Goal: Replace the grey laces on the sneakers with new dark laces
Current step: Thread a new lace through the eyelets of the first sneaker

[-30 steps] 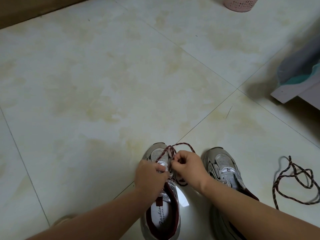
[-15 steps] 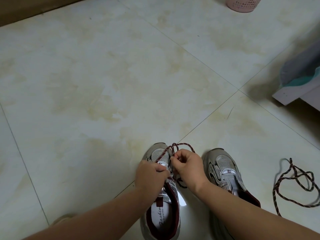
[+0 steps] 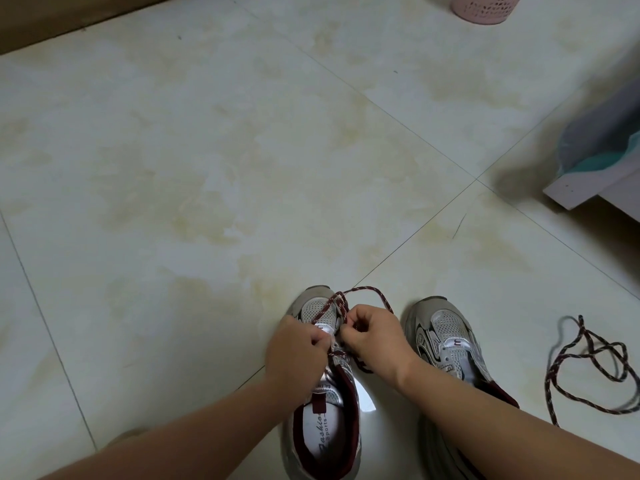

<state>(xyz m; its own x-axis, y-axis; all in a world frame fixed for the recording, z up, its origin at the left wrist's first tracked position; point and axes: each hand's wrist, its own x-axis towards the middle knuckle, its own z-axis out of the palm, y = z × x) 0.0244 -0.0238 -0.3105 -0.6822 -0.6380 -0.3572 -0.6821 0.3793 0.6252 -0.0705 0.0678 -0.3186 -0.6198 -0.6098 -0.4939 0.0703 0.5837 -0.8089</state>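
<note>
We look down at two sneakers standing side by side on the tiled floor [image 3: 207, 168], toes pointing away from us. Our left hand [image 3: 296, 353] sits on the left sneaker [image 3: 322, 427], fingers curled tight in a grip at the eyelets — it seems to pinch the dark lace [image 3: 363, 292] there, though the fingers hide just where. Our right hand [image 3: 375, 336] is next to it, almost touching, with its fingers and thumb pinched on the same lace. The lace is dark red with light flecks. It makes a loop over the toe of the shoe and round the far side of our right hand.

The right sneaker [image 3: 446, 337] stands just beside, partly under our right arm. We see no lace in its eyelets.

A second dark lace [image 3: 588, 368] lies loose on the floor — well off to the right of the shoes.

A pink basket [image 3: 485, 8] stands far away at the top edge.
</note>
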